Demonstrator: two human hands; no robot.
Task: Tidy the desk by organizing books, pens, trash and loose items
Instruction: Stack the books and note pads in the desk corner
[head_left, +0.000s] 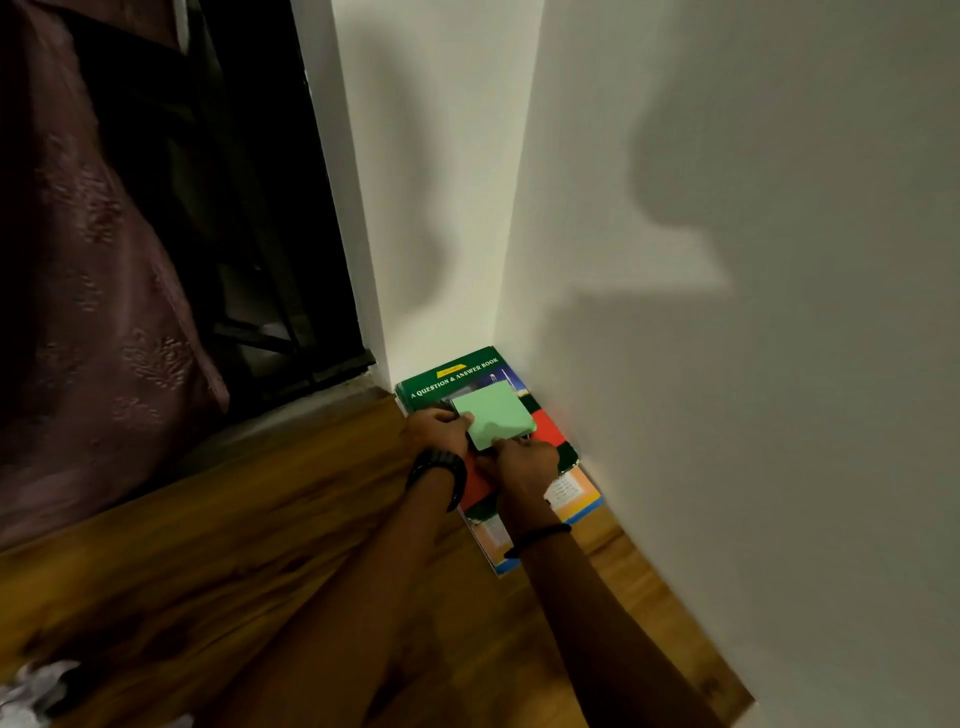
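A light green pad of sticky notes (493, 411) lies on a green book titled "A Question & Answer Book" (447, 379), which tops a stack in the desk's far corner against the wall. A book with an orange and blue cover (579, 493) sticks out underneath. My left hand (439, 428), with a black watch on its wrist, pinches the pad's left edge. My right hand (522, 465) holds the pad's near edge, with a thin black band on that wrist.
The wooden desk (234, 545) runs along a white wall (727, 364) on the right. A dark window with bars (270, 260) and a maroon curtain (78, 286) stand at the left. Crumpled white paper (36, 691) lies at the near left edge.
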